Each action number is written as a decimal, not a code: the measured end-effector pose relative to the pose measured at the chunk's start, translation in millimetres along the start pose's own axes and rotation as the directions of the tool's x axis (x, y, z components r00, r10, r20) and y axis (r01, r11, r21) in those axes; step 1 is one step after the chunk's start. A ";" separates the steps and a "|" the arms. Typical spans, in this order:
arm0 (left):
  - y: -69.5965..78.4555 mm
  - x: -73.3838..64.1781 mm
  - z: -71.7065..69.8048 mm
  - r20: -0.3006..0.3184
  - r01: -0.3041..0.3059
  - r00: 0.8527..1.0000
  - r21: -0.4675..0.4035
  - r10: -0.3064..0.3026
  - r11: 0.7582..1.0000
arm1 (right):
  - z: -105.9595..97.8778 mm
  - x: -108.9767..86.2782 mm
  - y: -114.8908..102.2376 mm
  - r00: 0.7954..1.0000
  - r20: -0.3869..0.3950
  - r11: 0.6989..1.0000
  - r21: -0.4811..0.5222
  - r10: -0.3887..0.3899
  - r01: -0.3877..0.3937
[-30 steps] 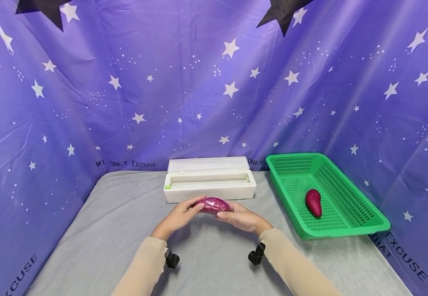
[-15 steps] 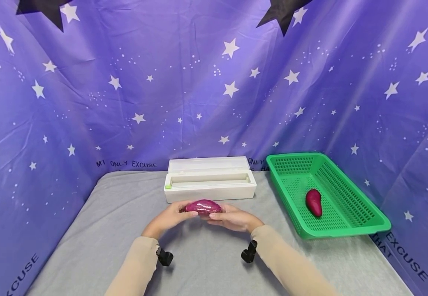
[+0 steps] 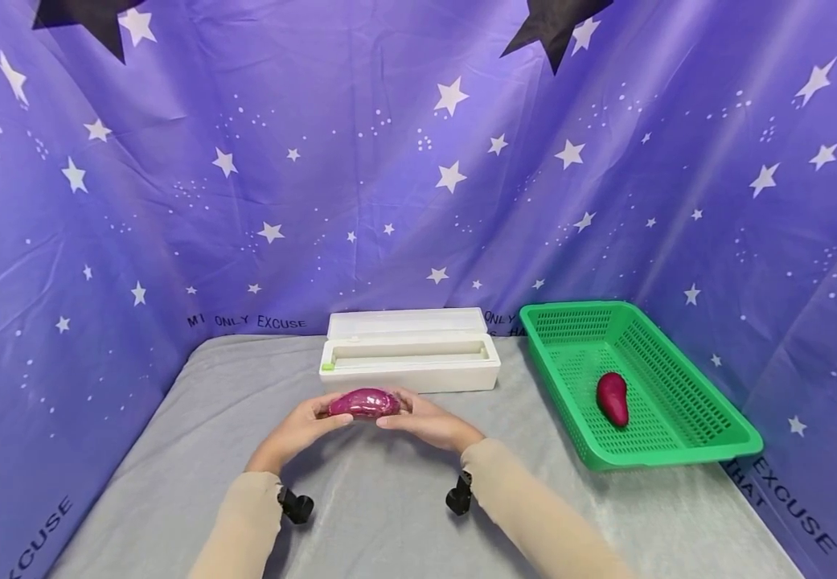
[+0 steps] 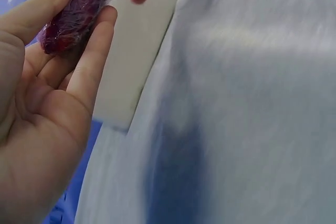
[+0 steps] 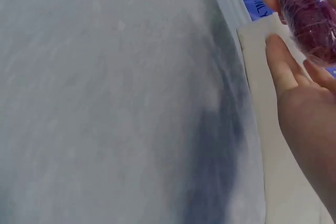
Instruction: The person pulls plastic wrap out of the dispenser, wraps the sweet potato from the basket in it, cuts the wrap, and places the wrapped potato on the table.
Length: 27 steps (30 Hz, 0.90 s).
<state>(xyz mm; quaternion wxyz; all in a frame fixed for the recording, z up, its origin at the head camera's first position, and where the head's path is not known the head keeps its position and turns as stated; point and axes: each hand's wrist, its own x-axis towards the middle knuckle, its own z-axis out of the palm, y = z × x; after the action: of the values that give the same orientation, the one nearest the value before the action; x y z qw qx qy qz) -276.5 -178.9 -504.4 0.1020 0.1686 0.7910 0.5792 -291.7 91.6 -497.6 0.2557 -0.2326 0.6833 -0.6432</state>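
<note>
A purple sweet potato point(image 3: 364, 403) in shiny clear cling film lies level between my two hands, above the cloth-covered table. My left hand point(image 3: 302, 428) grips its left end, the thumb in front and the fingers behind and below; the left wrist view shows the wrinkled film on the sweet potato point(image 4: 86, 9) close up. At the other end, my right hand point(image 3: 425, 420) holds it with the thumb at the front; in the right wrist view some fingers of this hand point(image 5: 307, 103) stretch out beside the wrapped end. The palm side hides part of the right grip.
Behind the hands stands a white cling film dispenser box point(image 3: 411, 378) with its lid raised. On the right, a green plastic basket point(image 3: 584, 450) contains one unwrapped purple sweet potato point(image 3: 612, 400). A starry purple curtain point(image 3: 389, 161) encloses the grey table point(image 3: 194, 418).
Both hands have moved left together with the wrapped sweet potato, from in front of the box's middle towards its left end. Box and basket stay where they were.
</note>
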 end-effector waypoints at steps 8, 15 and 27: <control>-11.2 -14.3 -23.1 -0.052 0.046 0.997 -0.059 -0.050 0.997 | 18.7 13.7 -1.0 0.971 -0.218 0.991 -0.114 -0.094 0.071; -9.8 -23.5 -35.2 -0.126 0.059 0.991 0.019 -0.056 0.998 | 38.5 26.3 3.7 0.946 -0.294 0.981 -0.172 -0.136 0.088; -21.9 -40.6 -62.8 -0.250 0.110 0.964 0.065 -0.091 0.992 | 74.5 53.3 8.7 0.917 -0.368 0.974 -0.215 -0.151 0.075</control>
<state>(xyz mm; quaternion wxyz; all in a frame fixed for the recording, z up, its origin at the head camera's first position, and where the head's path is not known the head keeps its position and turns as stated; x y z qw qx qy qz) -264.7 -255.8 -507.3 0.0257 0.0590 0.8272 0.5583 -283.9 1.1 -512.1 0.0559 -0.1662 0.7653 -0.6193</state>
